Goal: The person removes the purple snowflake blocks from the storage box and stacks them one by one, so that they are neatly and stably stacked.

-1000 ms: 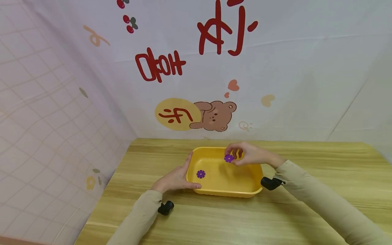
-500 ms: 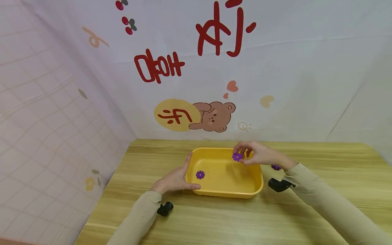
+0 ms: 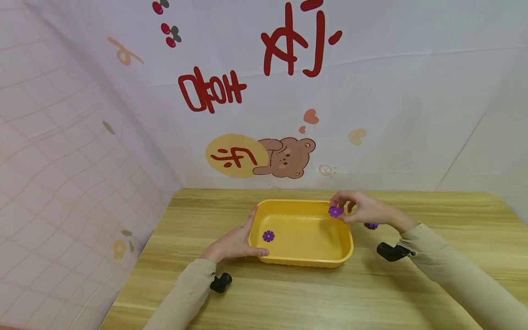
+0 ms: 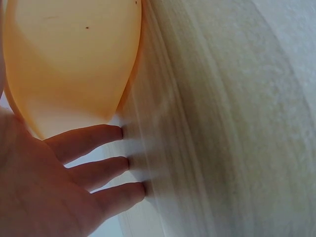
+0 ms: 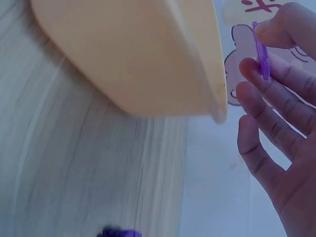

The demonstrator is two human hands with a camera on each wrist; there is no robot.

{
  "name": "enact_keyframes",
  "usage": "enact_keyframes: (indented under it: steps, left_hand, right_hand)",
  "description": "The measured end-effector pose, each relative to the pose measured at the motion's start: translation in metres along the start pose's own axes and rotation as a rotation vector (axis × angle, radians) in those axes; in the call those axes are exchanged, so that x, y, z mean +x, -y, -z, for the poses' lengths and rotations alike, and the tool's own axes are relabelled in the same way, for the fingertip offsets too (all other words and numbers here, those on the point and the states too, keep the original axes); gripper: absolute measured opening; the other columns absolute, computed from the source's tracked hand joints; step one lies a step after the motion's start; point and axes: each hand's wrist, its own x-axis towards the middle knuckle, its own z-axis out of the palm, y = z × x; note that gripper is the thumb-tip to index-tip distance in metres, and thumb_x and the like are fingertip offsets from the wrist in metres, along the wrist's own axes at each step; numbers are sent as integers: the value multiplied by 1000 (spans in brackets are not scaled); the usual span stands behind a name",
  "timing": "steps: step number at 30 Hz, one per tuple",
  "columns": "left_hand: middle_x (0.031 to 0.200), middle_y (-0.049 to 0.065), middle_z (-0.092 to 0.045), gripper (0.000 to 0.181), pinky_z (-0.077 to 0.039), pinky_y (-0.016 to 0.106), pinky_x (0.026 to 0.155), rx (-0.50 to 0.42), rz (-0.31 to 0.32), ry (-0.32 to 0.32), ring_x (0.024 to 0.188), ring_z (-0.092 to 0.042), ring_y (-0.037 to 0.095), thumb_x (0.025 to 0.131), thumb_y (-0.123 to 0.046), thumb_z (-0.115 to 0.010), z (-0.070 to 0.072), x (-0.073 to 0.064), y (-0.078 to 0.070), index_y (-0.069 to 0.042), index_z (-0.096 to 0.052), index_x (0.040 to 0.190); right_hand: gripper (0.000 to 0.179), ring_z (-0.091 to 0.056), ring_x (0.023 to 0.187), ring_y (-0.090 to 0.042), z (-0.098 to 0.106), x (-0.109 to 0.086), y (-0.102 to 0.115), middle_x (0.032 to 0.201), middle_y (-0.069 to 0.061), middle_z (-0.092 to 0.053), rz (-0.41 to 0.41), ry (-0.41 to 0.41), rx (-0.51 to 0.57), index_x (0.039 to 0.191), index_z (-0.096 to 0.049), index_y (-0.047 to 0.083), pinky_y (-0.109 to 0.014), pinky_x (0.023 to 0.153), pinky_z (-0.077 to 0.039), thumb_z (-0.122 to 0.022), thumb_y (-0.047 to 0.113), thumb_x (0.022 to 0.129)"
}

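My right hand point(image 3: 365, 211) pinches a purple notched plastic disc point(image 3: 335, 211) between thumb and fingers, over the back right rim of a yellow plastic basin point(image 3: 301, 262). In the right wrist view the pinched disc point(image 5: 262, 52) shows edge-on, above the rim, with the other fingers loosely bent. Another purple notched disc point(image 3: 268, 236) lies on the basin floor, toward the left. My left hand point(image 3: 233, 243) holds the basin's left end, thumb at the front rim and index finger along the left side. Its other fingers point(image 4: 101, 170) spread beside the basin, close to the tabletop.
More purple discs point(image 3: 371, 225) lie on the wooden table point(image 3: 288, 298) to the right of the basin, partly behind the right hand. A white printed cloth point(image 3: 412, 114) hangs along the table's back edge, and a grid-patterned one point(image 3: 82, 183) hangs at the left.
My right hand has moved right with the pinched disc, from over the basin's middle to its right rim. The purple discs on the table have come into sight. The left hand stays on the basin.
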Motion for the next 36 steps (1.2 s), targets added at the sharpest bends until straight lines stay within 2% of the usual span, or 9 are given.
enact_keyframes:
  steps: [6, 13, 20, 29, 36]
  left_hand:
    - [86, 0, -62, 126, -48, 33, 81, -9, -15, -2, 72, -59, 13, 76, -52, -78, 0, 0, 2, -28, 21, 152]
    - [85, 0, -62, 126, -48, 34, 80, 0, -17, -5, 70, -58, 13, 76, -52, -78, -1, -1, 3, -29, 21, 151]
    - [82, 0, -61, 126, -48, 34, 80, -5, -6, -2, 69, -58, 14, 76, -51, -78, -1, -1, 3, -30, 21, 151]
    - [84, -1, -62, 126, -48, 35, 82, -1, 1, -5, 71, -59, 14, 76, -53, -78, 0, 0, 3, -30, 21, 151]
    - [87, 0, -63, 125, -48, 37, 86, -7, 0, -3, 73, -59, 13, 76, -53, -77, 0, -1, 3, -29, 20, 152]
  right_hand:
    - [29, -58, 85, -16, 4, -13, -7, 97, 3, -64, 4, -29, -30, 109, -62, 10, -32, 71, -51, -73, 3, 83]
    - [31, -58, 87, -16, 9, -29, -20, 97, 4, -64, 20, -69, -30, 108, -64, 10, -35, 73, -50, -69, -4, 80]
    - [32, -58, 94, -16, 13, -42, -33, 105, -1, -63, 28, -96, -24, 110, -63, 8, -38, 77, -52, -69, -6, 82]
    - [29, -60, 96, -17, 16, -54, -49, 105, -3, -64, -2, -108, -31, 110, -62, 6, -38, 82, -51, -72, -2, 83]
    - [27, -60, 98, -19, 14, -64, -61, 106, -8, -64, -48, -103, 18, 109, -61, 2, -36, 84, -51, -71, -1, 84]
